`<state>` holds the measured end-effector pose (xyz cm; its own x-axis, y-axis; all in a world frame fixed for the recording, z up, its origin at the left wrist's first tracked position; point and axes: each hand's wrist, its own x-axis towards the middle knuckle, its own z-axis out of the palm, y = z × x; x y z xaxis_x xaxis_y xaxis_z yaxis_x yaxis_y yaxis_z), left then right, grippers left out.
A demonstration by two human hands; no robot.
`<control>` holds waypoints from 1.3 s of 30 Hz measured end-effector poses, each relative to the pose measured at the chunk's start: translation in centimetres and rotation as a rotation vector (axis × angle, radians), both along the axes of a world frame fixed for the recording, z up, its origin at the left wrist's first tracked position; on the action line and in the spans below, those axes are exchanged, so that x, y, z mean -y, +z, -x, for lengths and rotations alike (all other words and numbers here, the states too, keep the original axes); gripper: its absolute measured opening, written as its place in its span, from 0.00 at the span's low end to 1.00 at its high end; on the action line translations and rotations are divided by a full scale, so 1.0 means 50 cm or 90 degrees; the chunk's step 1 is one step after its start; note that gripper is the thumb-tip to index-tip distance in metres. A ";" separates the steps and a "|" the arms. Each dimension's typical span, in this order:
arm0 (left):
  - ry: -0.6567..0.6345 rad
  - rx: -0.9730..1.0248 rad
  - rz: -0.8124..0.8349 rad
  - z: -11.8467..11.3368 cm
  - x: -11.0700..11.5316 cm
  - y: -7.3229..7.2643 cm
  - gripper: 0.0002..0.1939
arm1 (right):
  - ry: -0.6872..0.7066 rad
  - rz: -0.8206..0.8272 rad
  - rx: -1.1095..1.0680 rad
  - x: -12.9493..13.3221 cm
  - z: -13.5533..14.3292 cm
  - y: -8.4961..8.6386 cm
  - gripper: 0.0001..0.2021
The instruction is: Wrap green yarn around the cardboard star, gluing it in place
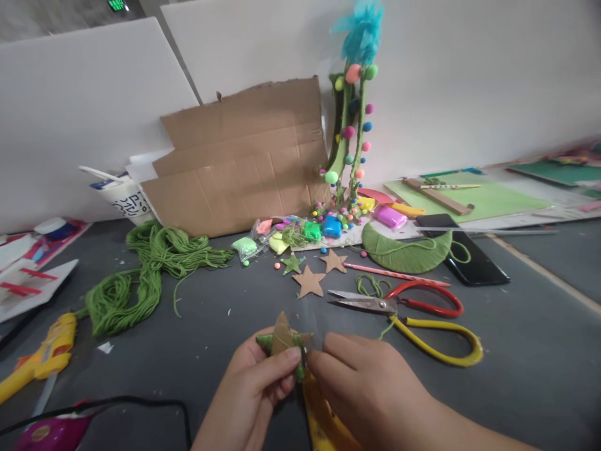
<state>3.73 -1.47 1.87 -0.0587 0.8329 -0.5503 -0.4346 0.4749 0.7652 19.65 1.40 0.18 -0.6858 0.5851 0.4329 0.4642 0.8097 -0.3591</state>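
Observation:
My left hand (pixel 256 379) pinches a cardboard star (pixel 282 332) that is partly wound with green yarn. Some of its points are green and others show bare brown. Close against the star's right side, my right hand (pixel 364 376) has its fingers curled together; what they grip is hidden, though yarn runs around the star there. Beyond my hands lie two bare cardboard stars (pixel 310 282) and a small star wrapped in green (pixel 293 264). Scissors (pixel 389 305) with one red and one yellow handle rest to the right, blades pointing left.
A hank of green yarn (pixel 153 269) lies at left, near a yellow glue gun (pixel 47 354). Cardboard (pixel 244 163) leans at the back beside a pom-pom decoration (pixel 347 131). A green-wrapped crescent (pixel 408 247) overlaps a black phone (pixel 469 257). A yellow object (pixel 323 416) sits under my right hand.

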 end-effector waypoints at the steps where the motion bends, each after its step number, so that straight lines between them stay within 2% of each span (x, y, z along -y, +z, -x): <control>1: 0.004 0.001 -0.004 0.000 0.001 0.000 0.08 | 0.004 -0.001 0.005 0.001 0.000 -0.002 0.09; 7: 0.002 0.022 -0.002 -0.002 0.000 0.002 0.09 | 0.016 0.055 -0.006 -0.002 -0.005 -0.005 0.08; 13: -0.073 0.031 -0.029 0.005 0.001 0.005 0.10 | 0.004 0.371 -0.071 -0.025 -0.015 0.022 0.08; 17: -0.138 0.011 -0.072 0.007 -0.001 0.012 0.10 | 0.024 0.461 -0.103 -0.043 -0.021 0.043 0.08; 24: -0.218 0.000 -0.046 0.009 -0.001 0.010 0.14 | 0.051 0.422 -0.052 -0.056 -0.028 0.062 0.06; 32: -0.219 -0.029 -0.006 0.008 0.003 0.006 0.12 | 0.081 0.288 0.015 -0.056 -0.037 0.062 0.07; 39: -0.199 -0.033 0.011 0.005 0.006 0.006 0.08 | 0.087 0.257 0.032 -0.062 -0.043 0.070 0.08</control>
<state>3.50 -1.77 2.15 0.1703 0.8058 -0.5672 -0.2259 0.5922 0.7735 21.78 4.51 3.67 -0.7828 0.6034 0.1521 0.3876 0.6640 -0.6394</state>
